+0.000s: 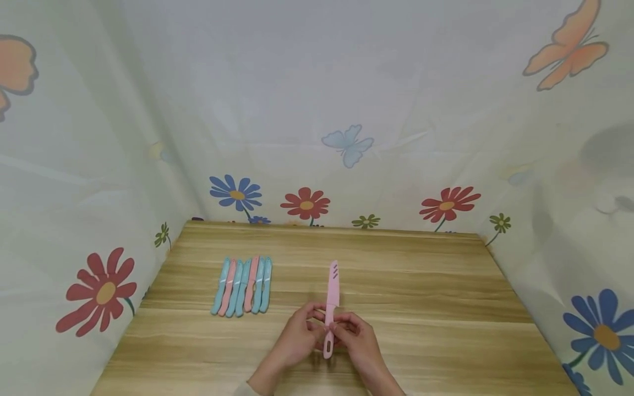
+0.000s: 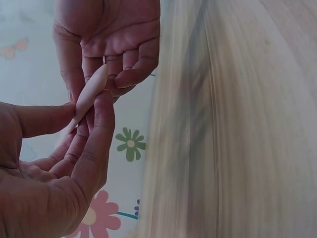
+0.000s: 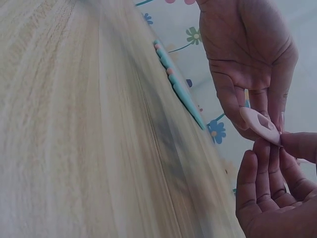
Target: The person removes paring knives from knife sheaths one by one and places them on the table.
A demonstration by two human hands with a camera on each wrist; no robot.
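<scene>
In the head view a pink knife (image 1: 333,289) with slots near its tip points away from me, over the middle of the table. My left hand (image 1: 297,336) pinches its handle from the left, between thumb and fingers. From the right, my right hand (image 1: 361,340) pinches the same handle with thumb and fingertips. The left wrist view shows the pale handle (image 2: 91,91) edge-on between the fingers. A hole in the handle end (image 3: 255,121) shows in the right wrist view, while most of the blade is hidden there.
Several small blue and pink knives (image 1: 242,286) lie side by side in a row on the table's left part. Underneath is a wood-grain table (image 1: 421,286). A flowered curtain (image 1: 277,121) hangs behind the table and along both sides.
</scene>
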